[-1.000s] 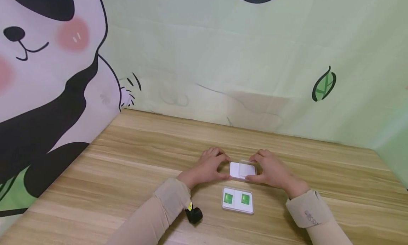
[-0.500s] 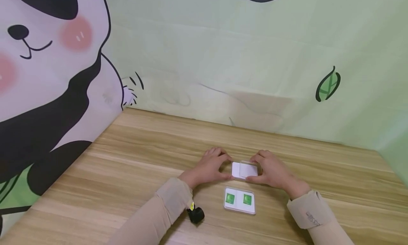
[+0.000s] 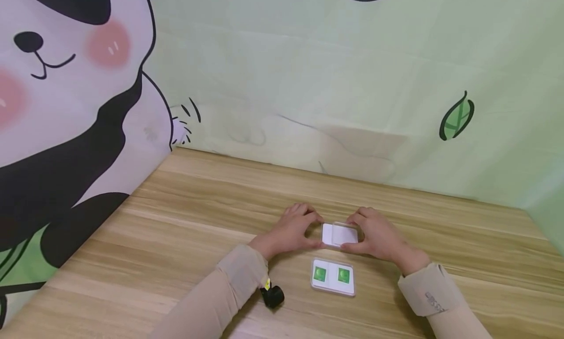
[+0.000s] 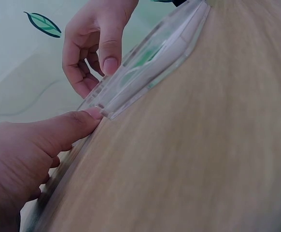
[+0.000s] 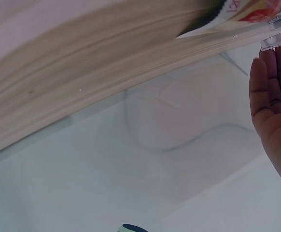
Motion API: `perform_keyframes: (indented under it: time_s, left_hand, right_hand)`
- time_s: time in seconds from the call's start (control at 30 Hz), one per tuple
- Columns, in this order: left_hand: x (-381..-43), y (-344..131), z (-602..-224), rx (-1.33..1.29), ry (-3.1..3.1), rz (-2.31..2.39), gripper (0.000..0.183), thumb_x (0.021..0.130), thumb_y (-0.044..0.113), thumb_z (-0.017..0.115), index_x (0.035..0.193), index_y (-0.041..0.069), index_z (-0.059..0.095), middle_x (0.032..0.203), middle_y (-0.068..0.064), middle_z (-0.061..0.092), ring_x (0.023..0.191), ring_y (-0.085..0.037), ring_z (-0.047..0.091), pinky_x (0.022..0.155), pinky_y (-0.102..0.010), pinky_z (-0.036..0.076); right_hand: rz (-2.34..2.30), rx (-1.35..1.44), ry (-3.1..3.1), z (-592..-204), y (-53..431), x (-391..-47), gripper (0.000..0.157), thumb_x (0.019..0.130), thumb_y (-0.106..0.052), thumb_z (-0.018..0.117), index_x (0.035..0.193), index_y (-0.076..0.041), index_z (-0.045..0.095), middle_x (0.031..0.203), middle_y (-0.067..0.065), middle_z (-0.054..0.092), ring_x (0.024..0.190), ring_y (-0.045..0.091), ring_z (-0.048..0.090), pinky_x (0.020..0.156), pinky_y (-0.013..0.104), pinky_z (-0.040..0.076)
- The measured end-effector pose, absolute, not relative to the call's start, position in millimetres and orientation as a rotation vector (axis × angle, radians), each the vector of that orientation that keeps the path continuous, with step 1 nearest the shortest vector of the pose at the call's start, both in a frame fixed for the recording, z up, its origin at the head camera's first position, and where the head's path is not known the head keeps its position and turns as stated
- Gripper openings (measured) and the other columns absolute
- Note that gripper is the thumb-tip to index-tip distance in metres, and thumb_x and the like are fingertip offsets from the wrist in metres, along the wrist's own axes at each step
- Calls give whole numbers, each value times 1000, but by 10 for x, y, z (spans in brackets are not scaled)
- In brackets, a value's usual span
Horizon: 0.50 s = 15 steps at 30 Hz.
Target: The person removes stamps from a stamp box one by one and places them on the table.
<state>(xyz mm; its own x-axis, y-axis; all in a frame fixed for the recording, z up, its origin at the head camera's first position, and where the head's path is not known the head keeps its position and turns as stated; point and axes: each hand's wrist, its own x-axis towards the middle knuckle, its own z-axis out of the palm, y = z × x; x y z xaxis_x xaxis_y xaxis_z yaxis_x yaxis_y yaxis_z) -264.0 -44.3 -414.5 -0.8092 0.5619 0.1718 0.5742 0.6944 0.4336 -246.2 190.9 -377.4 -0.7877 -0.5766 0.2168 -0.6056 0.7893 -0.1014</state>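
A clear shallow plastic case (image 3: 327, 233) with white card inside lies on the wood-grain table, between both hands. My left hand (image 3: 293, 229) holds its left end between thumb and fingertips. A clear plastic lid (image 3: 345, 234) overlaps the case's right part, and my right hand (image 3: 379, 233) holds it by its front and back edges. Closer to me lies a second clear case (image 3: 332, 285) with two green square pictures on white. In the left wrist view, the left thumb (image 4: 75, 128) touches a clear plastic corner. At the right wrist view's edge, a hand's fingers reach clear plastic (image 5: 278, 41).
A black round device (image 3: 274, 296) hangs at the left sleeve cuff. The table (image 3: 198, 211) meets a pale green printed wall cloth (image 3: 286, 60) at the back, and a panda drawing (image 3: 66, 123) covers the left side. A red-and-white printed item (image 5: 256, 12) tops the right wrist view.
The whole head view has shifted slightly, so everything sits a little further right. Both hands keep their hold, and the lid stays over the case's right part.
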Motion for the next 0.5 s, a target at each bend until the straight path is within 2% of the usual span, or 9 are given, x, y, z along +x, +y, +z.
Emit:
perform_keyframes:
  time_s: [0.5]
  left_hand:
    - [-2624, -441, -4127, -963, -2864, -739, 54, 80, 46, 74, 124, 18, 61, 127, -3, 53, 124, -21, 43, 111, -38, 29]
  right_hand:
    - [230, 947, -2808, -3751, 1883, -2452, 54, 71, -46, 78, 102, -3, 67, 97, 6, 63, 90, 22, 58, 83, 42, 49]
